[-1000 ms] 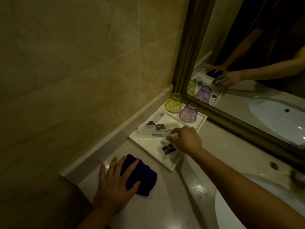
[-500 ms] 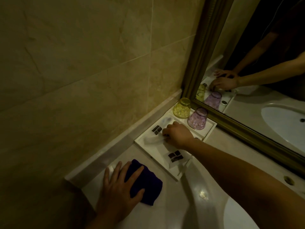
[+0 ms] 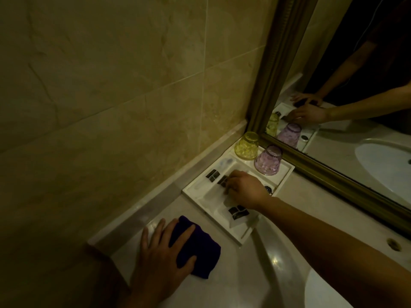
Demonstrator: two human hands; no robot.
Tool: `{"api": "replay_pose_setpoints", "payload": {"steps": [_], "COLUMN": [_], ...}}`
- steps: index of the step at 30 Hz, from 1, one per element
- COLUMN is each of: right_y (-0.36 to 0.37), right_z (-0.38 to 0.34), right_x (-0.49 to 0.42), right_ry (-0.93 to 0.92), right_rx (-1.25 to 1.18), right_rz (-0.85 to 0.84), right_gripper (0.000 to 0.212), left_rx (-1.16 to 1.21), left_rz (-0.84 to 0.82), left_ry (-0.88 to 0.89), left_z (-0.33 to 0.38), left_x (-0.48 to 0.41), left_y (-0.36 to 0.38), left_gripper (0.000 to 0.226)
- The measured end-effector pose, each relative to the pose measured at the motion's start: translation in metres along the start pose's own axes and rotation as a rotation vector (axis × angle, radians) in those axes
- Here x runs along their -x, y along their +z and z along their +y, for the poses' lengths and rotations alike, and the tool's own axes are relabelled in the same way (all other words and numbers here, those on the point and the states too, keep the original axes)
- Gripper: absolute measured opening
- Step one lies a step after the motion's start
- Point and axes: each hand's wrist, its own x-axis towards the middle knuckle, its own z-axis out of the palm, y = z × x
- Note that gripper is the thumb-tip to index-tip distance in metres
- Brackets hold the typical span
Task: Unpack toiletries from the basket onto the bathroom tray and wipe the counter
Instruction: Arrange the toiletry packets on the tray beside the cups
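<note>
Shadow blurs the small things in the tray. A wall-side packet and a front packet lie in it, clear with dark labels, and I cannot read the print. A small dark round thing shows only partly past my wrist. The basin is cut off at the lower edge.

My right hand reaches over the tray's middle, knuckles up, fingers bent down onto a third packet. The fingertips are hidden beneath the hand, so I cannot tell whether I pinch the packet or only press on it.

My left hand lies flat, fingers straight and spread, on a dark blue cloth on the counter, near the tray's front corner. A yellow glass and a purple glass stand mouth down at the tray's far end, close under the mirror frame.
</note>
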Motion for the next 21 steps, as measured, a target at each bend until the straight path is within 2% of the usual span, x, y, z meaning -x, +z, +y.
{"api": "replay_pose_setpoints", "payload": {"steps": [5, 9, 12, 14, 15, 18, 21], "right_y": [0.004, 0.008, 0.009, 0.008, 0.007, 0.008, 0.009], "right_z": [-0.004, -0.007, 0.0, 0.006, 0.008, 0.01, 0.012], "right_x": [-0.006, -0.006, 0.002, 0.004, 0.004, 0.002, 0.002], "right_ry": [0.007, 0.038, 0.031, 0.127, 0.167, 0.142, 0.098], "right_rx": [0.026, -0.059, -0.069, -0.047, -0.028, 0.035, 0.059], "right_rz": [0.03, -0.031, 0.109, 0.238, 0.245, 0.115, 0.097], "right_gripper": [0.023, 0.021, 0.017, 0.015, 0.017, 0.022, 0.017], "left_rx": [0.024, 0.025, 0.038, 0.037, 0.032, 0.017, 0.01], "left_rz": [0.03, 0.036, 0.036, 0.036, 0.029, 0.014, 0.008], "left_ry": [-0.006, -0.017, -0.018, -0.012, -0.01, -0.003, -0.006], "left_z": [0.0, 0.001, 0.0, 0.0, -0.001, 0.0, 0.0], "left_x": [0.001, 0.001, 0.001, 0.0, 0.0, -0.001, -0.001], "left_y": [0.002, 0.0, 0.001, 0.002, 0.002, 0.001, 0.001], "left_gripper": [0.077, 0.076, 0.076, 0.077, 0.077, 0.077, 0.078]}}
